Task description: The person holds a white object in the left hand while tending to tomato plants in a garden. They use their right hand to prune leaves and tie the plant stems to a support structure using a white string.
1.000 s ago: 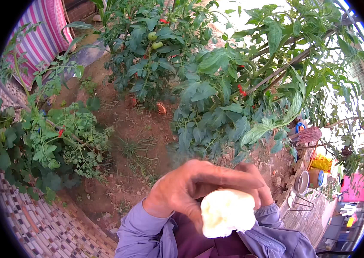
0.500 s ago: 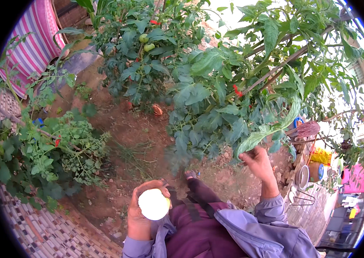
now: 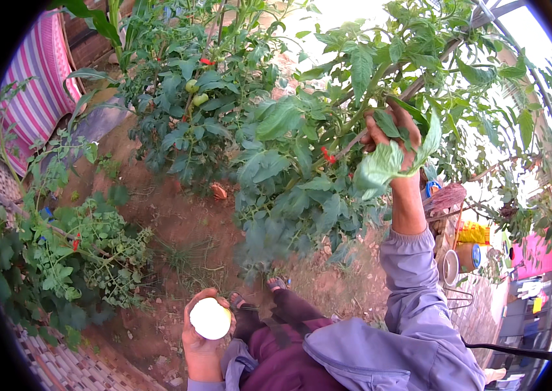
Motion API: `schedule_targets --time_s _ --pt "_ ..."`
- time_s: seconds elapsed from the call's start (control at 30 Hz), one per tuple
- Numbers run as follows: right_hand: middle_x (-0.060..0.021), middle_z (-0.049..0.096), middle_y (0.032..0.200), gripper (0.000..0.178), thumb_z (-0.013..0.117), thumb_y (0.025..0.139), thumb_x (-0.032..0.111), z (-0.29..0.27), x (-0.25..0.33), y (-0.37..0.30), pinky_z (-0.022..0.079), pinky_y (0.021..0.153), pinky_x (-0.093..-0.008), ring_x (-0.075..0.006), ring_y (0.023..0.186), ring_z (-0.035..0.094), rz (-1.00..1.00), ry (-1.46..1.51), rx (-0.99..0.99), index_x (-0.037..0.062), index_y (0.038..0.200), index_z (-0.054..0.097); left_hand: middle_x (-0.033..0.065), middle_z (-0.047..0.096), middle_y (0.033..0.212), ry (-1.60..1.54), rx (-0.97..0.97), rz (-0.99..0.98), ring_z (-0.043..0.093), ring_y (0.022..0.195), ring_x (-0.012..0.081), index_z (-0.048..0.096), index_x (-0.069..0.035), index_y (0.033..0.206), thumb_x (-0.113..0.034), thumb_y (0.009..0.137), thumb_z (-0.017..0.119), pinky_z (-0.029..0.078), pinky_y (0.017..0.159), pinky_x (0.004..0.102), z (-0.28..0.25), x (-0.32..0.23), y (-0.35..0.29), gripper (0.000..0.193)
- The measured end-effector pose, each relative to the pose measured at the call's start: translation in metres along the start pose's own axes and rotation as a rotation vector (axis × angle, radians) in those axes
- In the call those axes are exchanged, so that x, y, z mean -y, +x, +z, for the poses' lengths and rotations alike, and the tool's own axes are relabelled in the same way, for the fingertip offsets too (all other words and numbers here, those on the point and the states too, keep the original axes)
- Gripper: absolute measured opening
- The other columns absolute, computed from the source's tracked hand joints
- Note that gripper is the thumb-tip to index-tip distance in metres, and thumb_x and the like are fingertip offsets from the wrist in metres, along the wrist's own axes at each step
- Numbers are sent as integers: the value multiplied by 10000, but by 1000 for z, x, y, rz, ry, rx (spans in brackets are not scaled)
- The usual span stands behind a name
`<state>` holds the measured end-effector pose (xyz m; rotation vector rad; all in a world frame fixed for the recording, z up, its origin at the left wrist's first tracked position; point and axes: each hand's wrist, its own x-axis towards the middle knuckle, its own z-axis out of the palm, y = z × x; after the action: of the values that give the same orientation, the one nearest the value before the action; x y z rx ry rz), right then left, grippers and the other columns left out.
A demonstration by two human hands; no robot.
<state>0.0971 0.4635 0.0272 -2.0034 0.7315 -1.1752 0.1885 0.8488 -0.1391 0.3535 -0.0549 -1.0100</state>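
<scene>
A round, overexposed white thing with a yellowish rim (image 3: 211, 318) sits in my left hand (image 3: 199, 348), whose fingers wrap round it low in front of me; its kind I cannot make out. Raised into the tomato plant (image 3: 302, 143) on the right is my right hand (image 3: 401, 133). Its fingers are curled among the stems beside a slanting stake (image 3: 419, 83), partly covered by leaves, so what they grip is hidden. A broad pale leaf (image 3: 380, 168) hangs in front of that wrist. Just left of the hand, a red tie (image 3: 328, 155) shows on the plant.
Another tomato plant with green tomatoes (image 3: 200, 100) stands ahead. Low bushy plants (image 3: 93, 254) grow at left, above a patterned mat (image 3: 61, 358). A striped cloth (image 3: 35, 91) hangs at upper left. Right are a broom head (image 3: 445, 197), a bucket (image 3: 450, 267) and a jar (image 3: 469, 257).
My right hand has risen from below the drooping leaf up into the stems, its arm stretching forward. The left hand still holds the white thing. The view has shifted slightly.
</scene>
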Motion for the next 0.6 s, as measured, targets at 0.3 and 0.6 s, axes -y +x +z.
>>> schedule_targets --time_s 0.3,0.6 --pt "-139 665 970 514 677 819 161 15 38 21 513 664 -326 -180 733 648 -245 -328 6 6 1259 463 264 621 1013 30 -53 39 670 828 366 456 107 1245 -258 575 858 585 724 431 -12 3 -6 863" --pt "-126 653 1021 495 713 837 233 -4 37 38 481 568 -253 -151 693 639 -96 27 -224 -6 1220 512 264 622 1022 27 -49 42 666 811 367 454 107 1260 -234 585 849 581 715 428 -19 6 -3 853"
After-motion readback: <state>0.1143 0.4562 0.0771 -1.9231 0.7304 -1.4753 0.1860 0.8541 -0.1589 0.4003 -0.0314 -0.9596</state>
